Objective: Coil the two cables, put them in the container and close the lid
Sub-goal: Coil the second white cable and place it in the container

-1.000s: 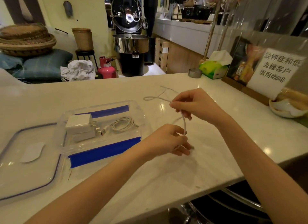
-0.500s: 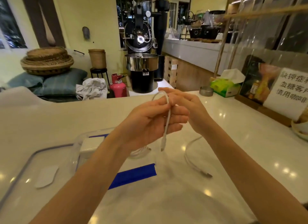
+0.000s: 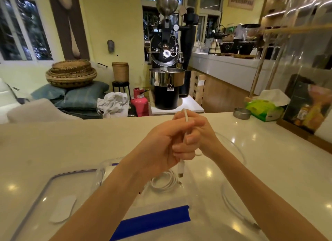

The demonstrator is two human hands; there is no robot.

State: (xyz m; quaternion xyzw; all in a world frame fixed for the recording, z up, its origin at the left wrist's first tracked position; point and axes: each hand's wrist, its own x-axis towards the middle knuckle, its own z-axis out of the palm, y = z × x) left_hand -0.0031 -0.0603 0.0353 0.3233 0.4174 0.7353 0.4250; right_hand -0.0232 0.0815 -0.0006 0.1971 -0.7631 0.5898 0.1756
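Observation:
Both my hands are raised above the white counter, pressed together around a white cable (image 3: 186, 117). My left hand (image 3: 165, 145) grips it in a fist, with its plug end (image 3: 181, 169) dangling below the fingers. My right hand (image 3: 201, 133) sits behind the left and pinches the same cable near the top. The rest of this cable (image 3: 231, 203) loops down over the counter to the right. A second white cable (image 3: 164, 181) lies coiled inside the clear container (image 3: 100, 170) with blue clips (image 3: 152, 221). My left forearm hides the white charger in the container.
The clear lid (image 3: 45, 192) with a dark seal lies on the counter to the left of the container. A small metal tin (image 3: 242, 113), a green tissue box (image 3: 264, 109) and a framed sign stand at the far right. A coffee roaster and baskets stand beyond the counter.
My hands rose from the counter with the cable and closed together. The left hand went from loosely holding the cable to a fist around it, and the view tilted up.

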